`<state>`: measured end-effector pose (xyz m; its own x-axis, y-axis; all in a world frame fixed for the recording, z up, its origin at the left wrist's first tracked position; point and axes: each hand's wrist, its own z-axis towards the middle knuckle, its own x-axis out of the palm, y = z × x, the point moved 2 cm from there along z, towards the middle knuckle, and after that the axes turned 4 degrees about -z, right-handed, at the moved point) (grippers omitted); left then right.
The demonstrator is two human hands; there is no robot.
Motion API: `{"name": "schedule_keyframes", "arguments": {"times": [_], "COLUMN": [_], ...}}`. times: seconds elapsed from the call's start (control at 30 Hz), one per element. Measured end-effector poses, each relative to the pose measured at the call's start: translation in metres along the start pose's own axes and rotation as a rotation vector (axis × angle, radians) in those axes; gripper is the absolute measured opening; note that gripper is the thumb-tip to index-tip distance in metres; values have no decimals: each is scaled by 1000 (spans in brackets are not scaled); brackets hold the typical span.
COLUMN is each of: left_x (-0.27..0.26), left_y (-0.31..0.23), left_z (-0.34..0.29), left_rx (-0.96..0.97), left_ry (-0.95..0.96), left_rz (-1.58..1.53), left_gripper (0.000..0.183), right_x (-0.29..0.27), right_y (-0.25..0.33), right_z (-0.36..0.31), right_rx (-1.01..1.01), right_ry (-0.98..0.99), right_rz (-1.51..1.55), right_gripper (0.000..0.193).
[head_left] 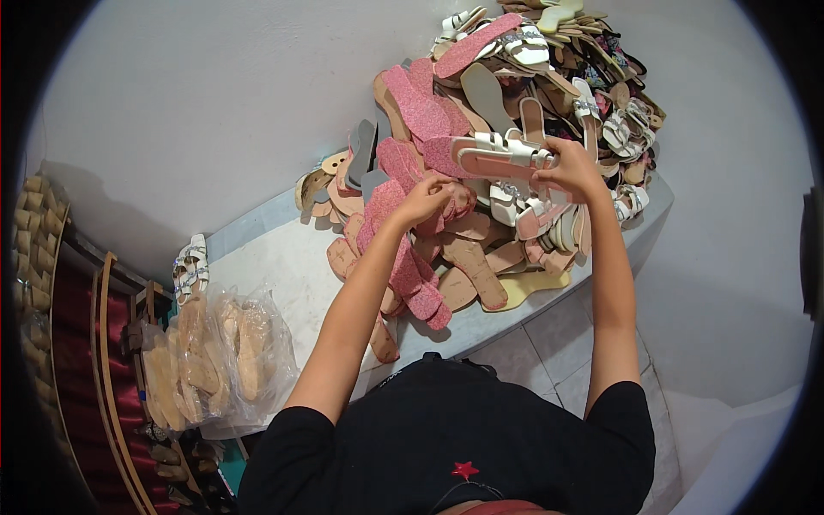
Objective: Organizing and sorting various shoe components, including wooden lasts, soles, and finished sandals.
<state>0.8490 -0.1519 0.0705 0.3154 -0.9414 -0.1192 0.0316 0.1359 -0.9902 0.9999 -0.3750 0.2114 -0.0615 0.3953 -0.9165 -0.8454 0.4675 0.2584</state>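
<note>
My right hand (571,172) grips a white strappy sandal (498,163) by one end, its pinkish insole turned up, above a heap of shoe parts. Another sandal may be held along with it; the overlap hides this. To the left, my left hand (427,200) hovers low over the heap with fingers curled together; what they pinch, if anything, I cannot make out. Beneath and around it lie pink glittery sole pieces (390,206). Tan insoles (476,270) spread along the near side, with a pale yellow sole (536,290) under them.
The heap covers much of a white table (266,257) against the wall. More white sandals (631,129) and dark patterned pieces (601,64) pile up at the far right. Clear plastic bags of tan soles (249,343) and a white sandal pair (190,266) sit at the left end, beside wooden racks (107,343).
</note>
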Motion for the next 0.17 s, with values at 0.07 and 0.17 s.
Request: {"name": "schedule_keyframes", "arguments": {"times": [0.07, 0.17], "left_x": [-3, -4], "left_y": [-4, -6], "left_z": [3, 2], "left_rx": [-59, -167], "left_ry": [-28, -19], "left_rz": [-18, -240], "left_gripper": [54, 76], "right_x": [-2, -5], "right_y": [4, 13], "right_z": [-2, -7], "right_rx": [-50, -139], "right_ry": [-72, -187], "right_rz": [5, 45], "right_gripper": [45, 40]}}
